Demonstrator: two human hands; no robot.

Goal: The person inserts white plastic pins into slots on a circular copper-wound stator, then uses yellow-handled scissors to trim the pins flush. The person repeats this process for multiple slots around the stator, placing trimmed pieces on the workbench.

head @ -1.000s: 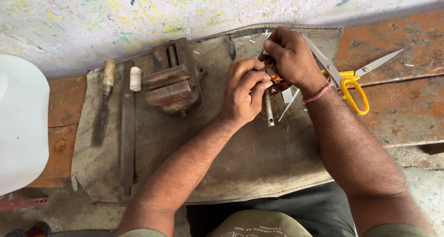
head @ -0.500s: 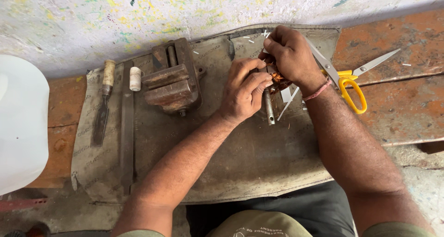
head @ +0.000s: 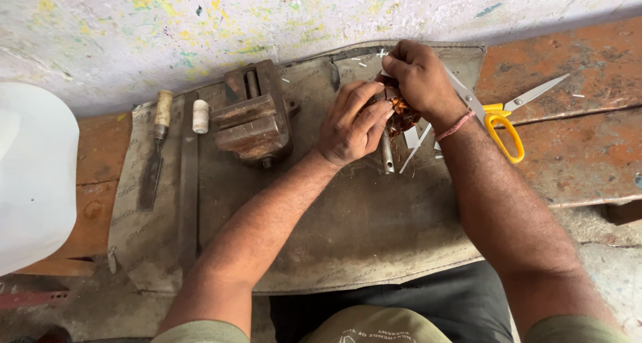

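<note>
Both hands on motor armature [head: 400,116]; left hand [head: 351,126] cups near-left side, right hand [head: 418,79] grips far-right; steel shaft [head: 387,154] points near, toward body.

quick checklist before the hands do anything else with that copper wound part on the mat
1. Both hands on the part: ok. The left hand and right hand both grip the copper wound part.
2. Shaft supported: ok. The metal shaft points down onto the mat.
3. Scissors out of the way: not ok. The yellow-handled scissors lie open right beside the right wrist.
4. Loose paper strips: not ok. White strips lie scattered under the hands.
5. Vise free: ok. The vise stands apart, nothing in it.
6. Winding condition: cannot tell, the fingers hide it.
</note>
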